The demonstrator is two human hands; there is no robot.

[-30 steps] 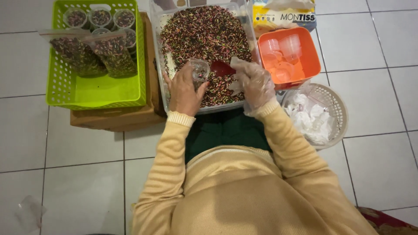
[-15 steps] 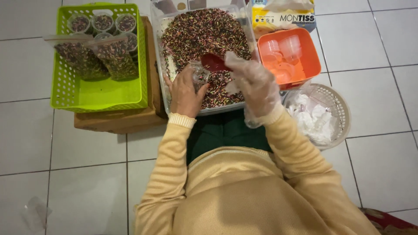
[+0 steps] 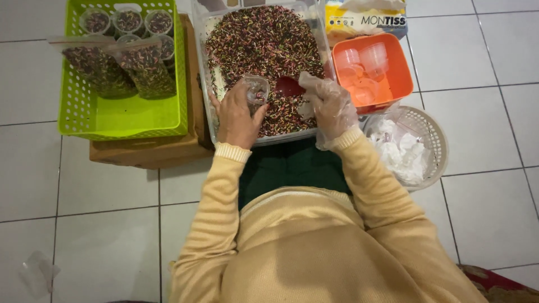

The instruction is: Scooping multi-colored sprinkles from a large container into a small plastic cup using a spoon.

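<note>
left hand [image 3: 236, 115]: small clear cup [image 3: 256, 90] | right hand [image 3: 331, 106]: probably red scoop [image 3: 289, 87]

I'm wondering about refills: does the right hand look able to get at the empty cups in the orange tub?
Probably yes. The tub sits open just beside the gloved right hand, nothing between them, though that hand holds a red scoop.

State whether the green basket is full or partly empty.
Partly empty: the green basket holds filled cups and bags at its far end only.
</note>
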